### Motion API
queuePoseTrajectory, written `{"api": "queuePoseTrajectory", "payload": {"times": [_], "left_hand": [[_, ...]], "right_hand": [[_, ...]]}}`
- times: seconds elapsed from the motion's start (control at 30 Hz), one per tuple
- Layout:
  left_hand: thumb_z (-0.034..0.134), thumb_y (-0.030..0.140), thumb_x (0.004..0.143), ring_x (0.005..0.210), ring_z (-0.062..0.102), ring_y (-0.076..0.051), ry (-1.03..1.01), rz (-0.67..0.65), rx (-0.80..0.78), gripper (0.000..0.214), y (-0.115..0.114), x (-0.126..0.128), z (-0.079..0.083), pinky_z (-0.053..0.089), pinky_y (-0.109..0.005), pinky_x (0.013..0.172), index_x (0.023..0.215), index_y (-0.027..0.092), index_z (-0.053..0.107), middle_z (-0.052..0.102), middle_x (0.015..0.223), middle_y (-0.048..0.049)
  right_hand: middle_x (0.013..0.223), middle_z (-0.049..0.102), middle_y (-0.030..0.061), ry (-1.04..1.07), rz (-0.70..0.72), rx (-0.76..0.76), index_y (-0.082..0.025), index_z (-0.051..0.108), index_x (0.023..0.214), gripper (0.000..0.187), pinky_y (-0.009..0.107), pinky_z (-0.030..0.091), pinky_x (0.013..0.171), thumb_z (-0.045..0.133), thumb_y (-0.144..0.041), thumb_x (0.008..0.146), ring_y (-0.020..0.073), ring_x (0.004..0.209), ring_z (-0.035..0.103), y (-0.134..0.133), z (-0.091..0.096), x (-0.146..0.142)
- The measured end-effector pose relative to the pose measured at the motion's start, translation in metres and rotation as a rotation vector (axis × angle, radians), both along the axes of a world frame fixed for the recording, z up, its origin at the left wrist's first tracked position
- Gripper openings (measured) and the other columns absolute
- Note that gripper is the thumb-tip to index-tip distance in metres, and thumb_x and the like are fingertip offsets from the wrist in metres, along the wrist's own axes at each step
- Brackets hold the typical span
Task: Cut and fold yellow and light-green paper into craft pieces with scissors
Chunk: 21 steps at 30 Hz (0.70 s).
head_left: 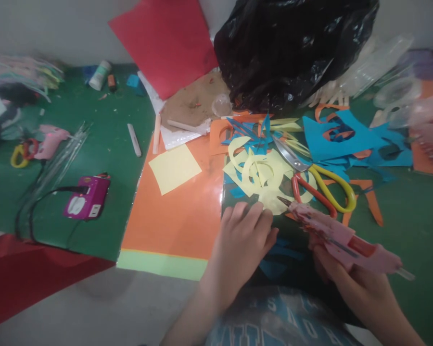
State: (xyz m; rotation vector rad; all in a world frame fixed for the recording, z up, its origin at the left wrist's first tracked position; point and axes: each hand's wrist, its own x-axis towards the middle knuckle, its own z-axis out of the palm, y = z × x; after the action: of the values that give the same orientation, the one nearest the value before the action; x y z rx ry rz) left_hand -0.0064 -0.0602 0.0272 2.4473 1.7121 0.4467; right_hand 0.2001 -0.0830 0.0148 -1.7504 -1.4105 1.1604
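We are gripping the gun (pixel 337 238) in our right hand (pixel 346 276), which is wrapping around its underside. Its nozzle (pixel 284 201) is pointing toward ten o'clock, over the rim of a pale disc (pixel 272 204) — whether it is touching, we cannot tell. A clear stick (pixel 406 274) is poking out of the gun's back at four o'clock. Our left hand (pixel 243 230) is lying at the disc's eight o'clock side, fingers bent and close together; we are not seeing whether the tips are pinching its edge.

We are judging the gun to be stiff, fairly light and probably hot at the nose, so we are favouring a hold well behind the nozzle. The disc we are taking for thin, light paper, creasing easily — its far rim is offering the safer grip.

From the disc, yellow scraps (pixel 274 168) are lying at eleven o'clock and scissors (pixel 303 166) at one. A yellow square (pixel 175 168) is sitting at ten o'clock from our left hand, on an orange sheet (pixel 176 216).
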Motion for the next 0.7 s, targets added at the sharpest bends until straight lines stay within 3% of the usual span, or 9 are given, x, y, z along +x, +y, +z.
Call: {"api": "queuePoseTrajectory", "payload": {"times": [0.2, 0.43, 0.7], "left_hand": [[0.053, 0.024, 0.096, 0.085, 0.057, -0.02, 0.012, -0.007, 0.053, 0.01, 0.0051, 0.0004, 0.0003, 0.047, -0.034, 0.073, 0.095, 0.018, 0.061, 0.066, 0.092, -0.0045], [0.055, 0.025, 0.095, 0.086, 0.058, -0.021, 0.04, -0.01, 0.052, 0.01, 0.0062, 0.0025, 0.0008, 0.045, -0.035, 0.071, 0.091, 0.018, 0.063, 0.065, 0.093, -0.0045], [0.055, 0.025, 0.095, 0.087, 0.058, -0.021, 0.085, -0.015, 0.021, 0.013, 0.0076, 0.0044, 0.003, 0.044, -0.036, 0.071, 0.089, 0.019, 0.064, 0.063, 0.091, -0.0048]], "right_hand": [[0.058, 0.051, -0.0006, 0.084, -0.096, -0.098, -0.018, 0.065, 0.09, 0.034, 0.025, 0.045, 0.046, 0.069, -0.05, 0.079, 0.0145, 0.049, 0.045, 0.0031, 0.0089, -0.0097], [0.059, 0.051, -0.0013, 0.072, -0.081, -0.124, -0.019, 0.063, 0.093, 0.038, 0.025, 0.038, 0.046, 0.065, -0.056, 0.084, 0.0132, 0.05, 0.043, 0.001, 0.0068, -0.0083], [0.056, 0.048, -0.0026, 0.105, -0.043, -0.085, -0.019, 0.063, 0.1, 0.035, 0.026, 0.034, 0.044, 0.065, -0.051, 0.086, 0.0135, 0.048, 0.041, 0.0031, 0.0069, -0.0078]]}}
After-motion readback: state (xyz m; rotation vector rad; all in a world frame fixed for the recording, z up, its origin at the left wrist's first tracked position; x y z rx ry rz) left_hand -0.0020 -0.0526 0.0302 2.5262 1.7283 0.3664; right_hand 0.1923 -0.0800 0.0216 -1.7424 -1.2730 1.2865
